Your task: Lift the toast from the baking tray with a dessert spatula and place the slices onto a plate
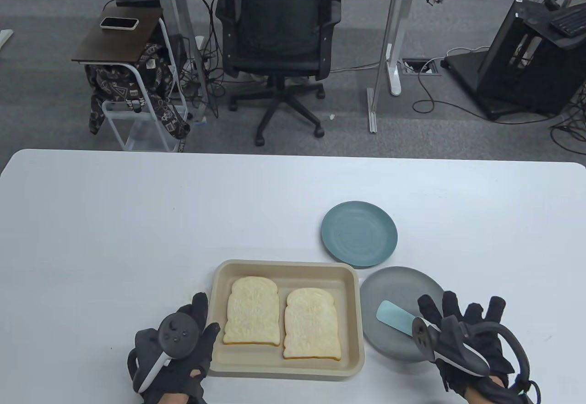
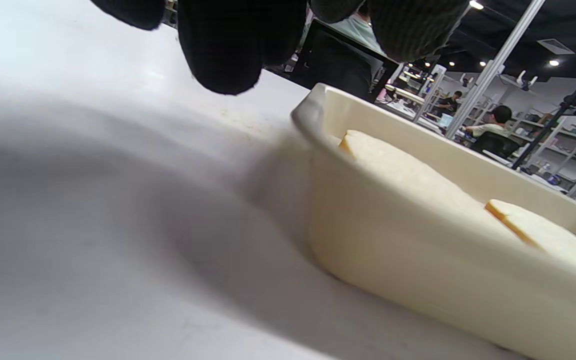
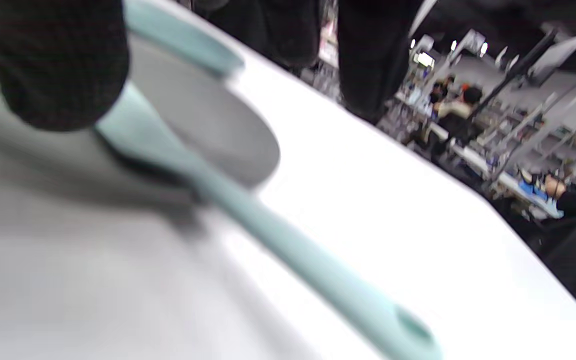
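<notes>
Two pale toast slices, left (image 1: 252,312) and right (image 1: 312,324), lie side by side in the beige baking tray (image 1: 284,264). The tray (image 2: 418,260) and the toast (image 2: 408,170) also show in the left wrist view. A mint dessert spatula (image 1: 396,319) rests with its blade on the grey plate (image 1: 393,285), its handle (image 3: 278,235) reaching off the plate onto the table. My right hand (image 1: 458,312) hovers over the handle with fingers (image 3: 53,65) spread, gripping nothing. My left hand (image 1: 206,314) sits open beside the tray's left rim, its fingers (image 2: 228,45) above the table.
A teal plate (image 1: 359,233) stands beyond the grey one, right of the tray's far corner. The white table (image 1: 137,239) stretches left and back. An office chair (image 1: 279,33) and a side stand (image 1: 119,42) are on the floor beyond.
</notes>
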{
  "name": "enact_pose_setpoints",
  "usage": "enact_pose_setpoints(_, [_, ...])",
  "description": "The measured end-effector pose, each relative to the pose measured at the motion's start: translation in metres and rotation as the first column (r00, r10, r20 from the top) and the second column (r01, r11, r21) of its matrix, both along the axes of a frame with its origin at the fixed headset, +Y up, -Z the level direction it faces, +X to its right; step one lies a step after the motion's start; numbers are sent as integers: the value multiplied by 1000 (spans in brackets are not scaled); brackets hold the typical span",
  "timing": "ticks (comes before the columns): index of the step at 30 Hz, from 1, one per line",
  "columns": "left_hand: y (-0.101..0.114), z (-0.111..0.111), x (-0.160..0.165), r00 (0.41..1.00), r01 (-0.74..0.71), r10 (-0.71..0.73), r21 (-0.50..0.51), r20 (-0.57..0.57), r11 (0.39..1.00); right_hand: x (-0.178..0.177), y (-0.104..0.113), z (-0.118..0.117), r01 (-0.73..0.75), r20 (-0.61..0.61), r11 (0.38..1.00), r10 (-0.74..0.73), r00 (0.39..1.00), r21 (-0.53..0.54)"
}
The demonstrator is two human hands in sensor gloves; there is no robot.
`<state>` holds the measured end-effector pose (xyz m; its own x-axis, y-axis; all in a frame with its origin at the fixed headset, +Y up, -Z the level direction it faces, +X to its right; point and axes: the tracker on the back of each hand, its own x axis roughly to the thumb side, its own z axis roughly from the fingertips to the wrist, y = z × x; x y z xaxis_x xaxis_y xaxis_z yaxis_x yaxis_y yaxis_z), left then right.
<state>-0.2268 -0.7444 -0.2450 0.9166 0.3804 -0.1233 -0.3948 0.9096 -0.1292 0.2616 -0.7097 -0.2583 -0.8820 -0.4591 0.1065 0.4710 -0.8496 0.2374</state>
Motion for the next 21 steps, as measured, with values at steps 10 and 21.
enact_pose_setpoints(10, [-17,-9,2,1000,-24,24,5,-20,1000,29,-30,5,70,67,998,-70,995,8])
enact_pose_setpoints(21, [-29,-14,7,1000,2,-2,9,-30,1000,8,37,29,141,-59,948,-129,990,285])
